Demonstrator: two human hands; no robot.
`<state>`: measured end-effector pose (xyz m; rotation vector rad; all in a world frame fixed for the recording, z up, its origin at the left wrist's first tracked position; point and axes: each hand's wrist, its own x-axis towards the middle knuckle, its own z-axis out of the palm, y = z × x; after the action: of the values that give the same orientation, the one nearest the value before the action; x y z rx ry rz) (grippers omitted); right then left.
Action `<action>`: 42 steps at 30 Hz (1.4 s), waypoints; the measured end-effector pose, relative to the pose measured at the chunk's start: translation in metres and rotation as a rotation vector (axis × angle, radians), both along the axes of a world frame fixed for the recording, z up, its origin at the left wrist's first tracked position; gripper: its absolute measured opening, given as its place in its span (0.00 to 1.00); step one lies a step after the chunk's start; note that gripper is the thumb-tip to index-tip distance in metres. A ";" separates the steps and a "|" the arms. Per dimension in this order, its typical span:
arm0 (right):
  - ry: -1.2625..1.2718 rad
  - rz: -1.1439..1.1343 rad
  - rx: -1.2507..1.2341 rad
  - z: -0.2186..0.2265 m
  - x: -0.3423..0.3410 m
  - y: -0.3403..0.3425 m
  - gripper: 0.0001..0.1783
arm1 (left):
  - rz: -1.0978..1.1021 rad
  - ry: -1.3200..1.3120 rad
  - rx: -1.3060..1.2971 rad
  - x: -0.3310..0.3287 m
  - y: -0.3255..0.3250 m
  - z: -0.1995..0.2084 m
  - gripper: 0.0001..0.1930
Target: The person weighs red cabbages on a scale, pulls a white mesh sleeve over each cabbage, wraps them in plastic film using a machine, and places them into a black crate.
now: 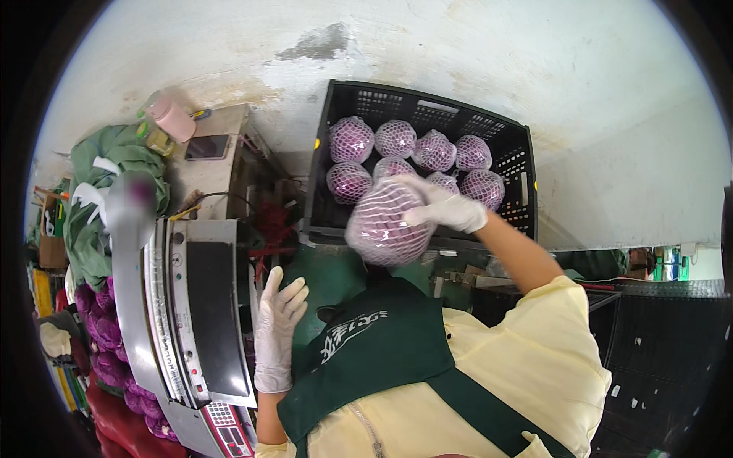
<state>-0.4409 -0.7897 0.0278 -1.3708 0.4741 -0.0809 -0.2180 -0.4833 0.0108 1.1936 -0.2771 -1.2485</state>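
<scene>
Wall: a pale wall (489, 53) with peeling, stained patches rises behind everything.
Apron: a dark green apron (382, 328) over a pale yellow shirt (534, 351), worn by the person.
Crate: a black plastic crate (379, 99) with pierced sides stands against the wall.
Machine: a silver machine (210, 305) with a long black plate, to the left of the left hand.
Crate cabbages: eight purple cabbages (434, 150) show in the crate, in two rows, each in white netting and shiny clear film; the held one partly hides the front row.
Table: a worn table (233, 126) left of the crate, bearing a phone and a pink cup.
Held cabbage: another netted purple cabbage (382, 229), slightly blurred, in front of the crate's near edge.
Right hand: white-gloved (450, 208), it grips the held cabbage from the upper right, thumb and fingers curved over it.
Left hand: also gloved (279, 324), fingers up and spread, holding nothing, beside the machine.
Pink cup: on the table (172, 120).
Phone: dark-screened, lying flat (208, 147).
</scene>
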 end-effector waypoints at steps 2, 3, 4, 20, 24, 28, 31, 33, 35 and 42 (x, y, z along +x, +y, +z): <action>0.210 0.049 -0.269 -0.014 -0.053 -0.047 0.46 | 0.000 0.004 0.035 -0.001 -0.006 -0.011 0.39; 0.278 0.061 -0.301 -0.012 -0.073 -0.063 0.47 | 0.025 -0.002 0.070 -0.002 -0.009 -0.017 0.37; 0.345 0.068 -0.332 -0.011 -0.093 -0.077 0.48 | 0.047 -0.017 0.099 -0.005 -0.015 -0.019 0.34; 0.584 0.375 -1.242 -0.088 -0.074 -0.067 0.34 | 0.278 -0.063 0.255 -0.027 0.007 -0.034 0.27; 0.054 0.072 -0.965 -0.075 0.049 -0.059 0.19 | 0.475 -0.217 0.082 -0.028 0.042 -0.010 0.26; -0.102 0.128 -0.428 -0.063 0.183 0.039 0.21 | 0.699 -0.336 -0.043 -0.025 0.110 -0.014 0.24; -0.027 0.059 -0.351 -0.104 0.258 0.099 0.27 | 0.933 -0.457 -0.037 -0.004 0.178 -0.005 0.23; 0.072 -0.161 -0.376 -0.154 0.306 0.112 0.31 | 1.102 -0.567 -0.021 0.024 0.234 -0.009 0.23; 0.133 -0.277 -0.121 -0.183 0.341 0.120 0.33 | 1.281 -0.559 0.149 0.066 0.308 -0.021 0.24; 0.046 -0.417 0.198 -0.211 0.378 0.163 0.33 | 1.281 -1.058 1.294 0.243 0.579 -0.071 0.60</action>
<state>-0.0632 -0.6266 -0.1834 -1.0661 0.7813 -0.3351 0.0250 0.0957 -0.0605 2.4336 0.6158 0.6223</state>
